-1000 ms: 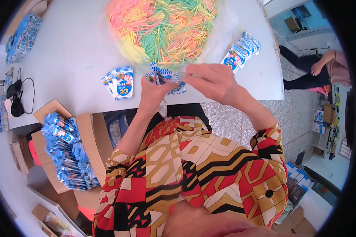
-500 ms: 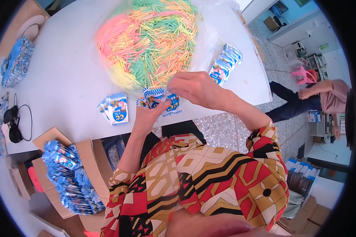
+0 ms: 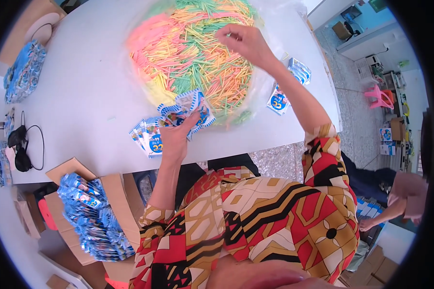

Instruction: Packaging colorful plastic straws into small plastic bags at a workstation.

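sticks: the multicoloured stick pile (image 3: pixel 197 58) lay mid-table, just beyond my packets
right hand (image 3: pixel 246 43): on the pile's far side, fingers pinched into sticks
left hand (image 3: pixel 176 137): gripped blue-and-white packets (image 3: pixel 188 108) at the pile's near edge

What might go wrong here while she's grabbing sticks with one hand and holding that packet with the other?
The right hand reaches into a loose heap of coloured sticks, so some may scatter over the white table. The left hand holds an open blue packet near the table's front edge, so it could slip off.
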### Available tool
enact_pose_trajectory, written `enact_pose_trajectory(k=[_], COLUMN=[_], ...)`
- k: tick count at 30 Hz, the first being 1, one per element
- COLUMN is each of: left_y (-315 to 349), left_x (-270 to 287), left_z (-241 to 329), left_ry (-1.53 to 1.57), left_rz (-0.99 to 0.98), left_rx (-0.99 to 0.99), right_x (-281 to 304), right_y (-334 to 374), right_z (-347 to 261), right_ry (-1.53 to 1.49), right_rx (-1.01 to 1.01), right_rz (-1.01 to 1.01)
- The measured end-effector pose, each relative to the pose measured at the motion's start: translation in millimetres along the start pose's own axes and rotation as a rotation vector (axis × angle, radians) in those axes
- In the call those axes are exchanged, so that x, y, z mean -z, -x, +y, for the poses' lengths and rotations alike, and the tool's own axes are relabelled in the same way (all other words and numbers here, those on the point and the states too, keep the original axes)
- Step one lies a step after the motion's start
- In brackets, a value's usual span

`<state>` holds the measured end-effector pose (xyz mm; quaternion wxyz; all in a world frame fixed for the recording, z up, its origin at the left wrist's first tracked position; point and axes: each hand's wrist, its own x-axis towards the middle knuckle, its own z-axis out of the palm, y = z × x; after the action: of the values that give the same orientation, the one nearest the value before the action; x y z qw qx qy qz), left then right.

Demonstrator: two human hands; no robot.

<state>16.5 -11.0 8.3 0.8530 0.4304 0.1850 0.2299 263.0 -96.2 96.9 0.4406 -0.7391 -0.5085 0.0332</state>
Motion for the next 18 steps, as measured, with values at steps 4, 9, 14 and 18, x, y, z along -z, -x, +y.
enact_pose_trajectory(k=[4, 9, 14, 18], left_y=[6.2, 10.1, 11.1, 12.2], left_x=[3.3, 3.8, 17.0, 19.5], left_z=[-0.2, 4.0, 8.4, 15.0], left_ry=[-0.018, -0.076, -0.095, -0.110], left_rz=[0.025, 0.011, -0.021, -0.037], left_rx=[-0.039, -0.047, -0.062, -0.063], right_x=[12.8, 7.9, -17.4, -28.3], right_y=[-36.1, -64.5, -84.1, -92.2], right_z=[100.1, 152.7, 143.5, 146.2], right_ry=[0.412, 0.773, 0.943, 0.988], right_rx=[0.155, 0.295, 0.039, -0.049], right_rz=[0.106, 0.123, -0.055, -0.082])
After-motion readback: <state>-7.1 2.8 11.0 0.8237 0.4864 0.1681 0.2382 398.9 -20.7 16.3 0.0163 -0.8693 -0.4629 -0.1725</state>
